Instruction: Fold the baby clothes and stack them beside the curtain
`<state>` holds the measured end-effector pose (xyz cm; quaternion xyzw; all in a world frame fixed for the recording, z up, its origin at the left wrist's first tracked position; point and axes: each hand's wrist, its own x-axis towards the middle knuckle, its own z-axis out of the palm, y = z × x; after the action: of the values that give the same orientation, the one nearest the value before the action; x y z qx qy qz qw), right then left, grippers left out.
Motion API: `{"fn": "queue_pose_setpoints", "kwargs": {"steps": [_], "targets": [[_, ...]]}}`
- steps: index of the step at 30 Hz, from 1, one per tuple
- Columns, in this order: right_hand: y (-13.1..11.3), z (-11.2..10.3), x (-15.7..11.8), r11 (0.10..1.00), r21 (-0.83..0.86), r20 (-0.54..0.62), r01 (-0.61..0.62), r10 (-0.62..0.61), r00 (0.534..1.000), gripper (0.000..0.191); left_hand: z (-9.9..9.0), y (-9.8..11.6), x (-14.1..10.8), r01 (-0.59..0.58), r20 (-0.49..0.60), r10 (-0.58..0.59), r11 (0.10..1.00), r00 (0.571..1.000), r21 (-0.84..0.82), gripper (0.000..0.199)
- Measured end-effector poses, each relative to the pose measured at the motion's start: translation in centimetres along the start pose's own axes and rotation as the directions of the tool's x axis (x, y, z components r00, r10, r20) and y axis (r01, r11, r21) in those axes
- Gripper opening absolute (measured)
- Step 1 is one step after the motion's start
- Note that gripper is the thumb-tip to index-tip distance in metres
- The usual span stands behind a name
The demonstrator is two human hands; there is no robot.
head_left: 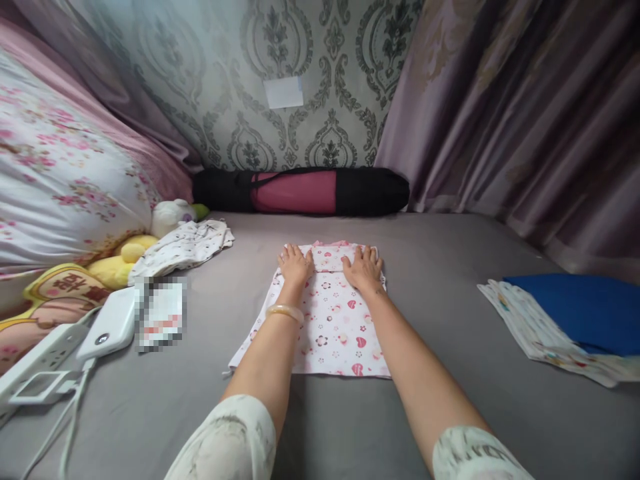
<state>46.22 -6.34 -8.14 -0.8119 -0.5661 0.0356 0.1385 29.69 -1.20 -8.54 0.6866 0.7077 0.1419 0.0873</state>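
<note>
A small white garment (pixel 330 327) with pink hearts and flowers lies flat on the grey sheet, its far end folded over toward me. Pink trim shows along the far edge. My left hand (pixel 295 265) rests flat on the left side of the folded part, fingers spread. On the right side of the fold lies my right hand (pixel 363 268), also flat with its fingers apart. Both palms press on the cloth and neither hand grips it. A pale bangle (pixel 285 312) circles my left wrist.
On the right lie folded patterned cloths (pixel 540 337) and a blue cloth (pixel 585 310). At left are a power bank (pixel 111 322), a power strip (pixel 43 360) with cables, plush toys and a crumpled white cloth (pixel 187 245). A black and pink bag (pixel 295 191) lies along the wall.
</note>
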Motion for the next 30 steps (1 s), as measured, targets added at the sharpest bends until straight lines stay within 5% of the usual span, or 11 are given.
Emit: {"fn": "queue_pose_setpoints", "kwargs": {"steps": [6, 12, 16, 18, 30], "targets": [[0.8, -2.3, 1.0, 1.000, 0.030, 0.278, -0.007, -0.002, 0.961, 0.067, -1.9, -1.3, 1.7, -0.092, 0.196, 0.087, 0.995, 0.977, 0.021, 0.063], [1.8, -2.7, 0.9, 0.970, -0.040, 0.151, 0.242, -0.233, 0.961, 0.060, -3.3, -2.3, 2.1, -0.341, 0.173, 0.326, 0.938, 0.929, 0.062, 0.050], [0.7, -1.4, 1.1, 0.877, -0.070, 0.126, 0.475, -0.465, 0.876, 0.058, -2.3, -1.5, 1.4, -0.700, 0.142, 0.685, 0.706, 0.714, 0.112, 0.051], [0.2, -0.9, 1.5, 0.848, -0.087, 0.117, 0.523, -0.513, 0.850, 0.058, -1.6, -1.1, 1.6, -0.751, 0.151, 0.736, 0.648, 0.660, 0.126, 0.052], [0.8, 0.3, 2.4, 0.863, 0.011, 0.092, 0.505, -0.503, 0.859, 0.057, -0.2, -1.3, 2.7, -0.704, 0.226, 0.674, 0.703, 0.703, 0.096, 0.064]]}}
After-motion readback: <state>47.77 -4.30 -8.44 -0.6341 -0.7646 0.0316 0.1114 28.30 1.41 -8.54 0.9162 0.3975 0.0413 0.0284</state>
